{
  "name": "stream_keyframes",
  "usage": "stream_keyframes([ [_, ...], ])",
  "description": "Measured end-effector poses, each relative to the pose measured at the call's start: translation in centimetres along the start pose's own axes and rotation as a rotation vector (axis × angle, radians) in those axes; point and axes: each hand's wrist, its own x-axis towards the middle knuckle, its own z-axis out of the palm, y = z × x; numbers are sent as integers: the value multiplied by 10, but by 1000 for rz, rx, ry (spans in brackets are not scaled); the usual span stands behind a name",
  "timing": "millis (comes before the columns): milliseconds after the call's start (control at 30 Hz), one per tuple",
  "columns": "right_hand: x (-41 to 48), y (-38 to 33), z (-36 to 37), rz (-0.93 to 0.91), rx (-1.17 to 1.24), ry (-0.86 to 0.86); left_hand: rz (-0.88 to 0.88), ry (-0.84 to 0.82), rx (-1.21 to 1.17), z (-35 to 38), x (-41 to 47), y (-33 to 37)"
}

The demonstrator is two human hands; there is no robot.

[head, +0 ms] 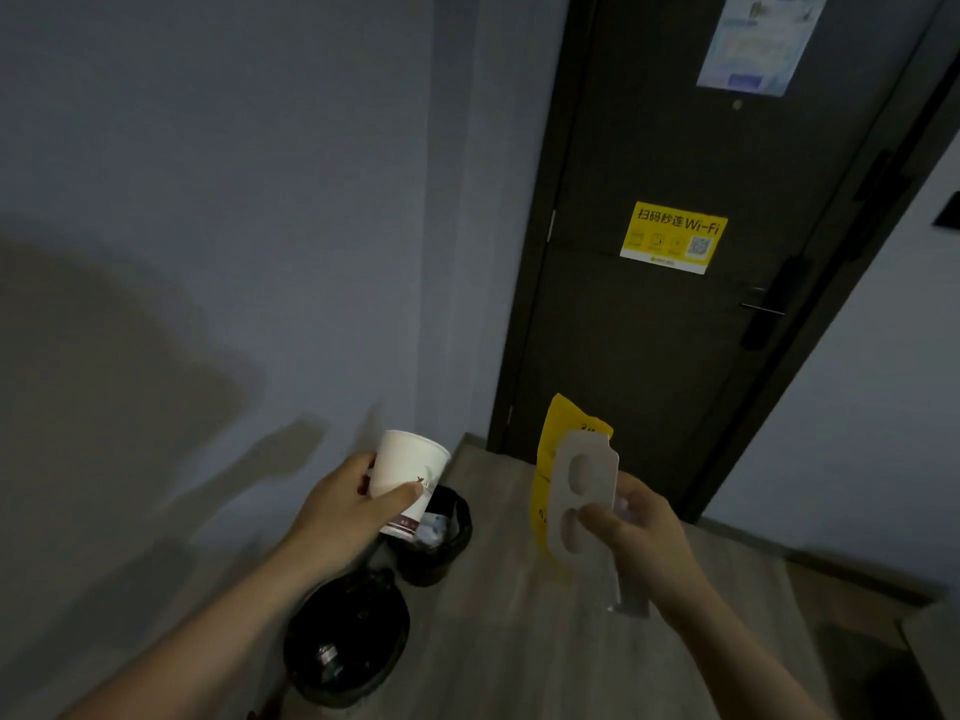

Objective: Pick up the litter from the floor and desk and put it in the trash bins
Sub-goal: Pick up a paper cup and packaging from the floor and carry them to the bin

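My left hand [345, 504] grips a white paper cup [408, 480] around its side, held above the farther trash bin [441, 550]. My right hand [641, 537] pinches a white cardboard insert [584, 491] with two oval cutouts, together with a yellow wrapper [553, 444] behind it. A nearer trash bin [345, 644] stands just beside the first, against the wall [208, 252]. Both bins have black liners. A dark door [675, 330] faces me.
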Motion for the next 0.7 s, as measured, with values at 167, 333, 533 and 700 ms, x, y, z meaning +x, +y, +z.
stream_keyframes([
  [167, 85, 6, 11, 62, -29, -12, -51, -27, 63, 9, 93, -13],
  [333, 157, 24, 15, 126, -20, -44, -133, 6, 83, 32, 161, -31],
  [533, 271, 68, 12, 163, -14, -83, -204, 14, 188, 73, 263, -52],
  [700, 388, 121, 2, 277, -30, -174, -392, 42, 228, 126, 348, -77],
])
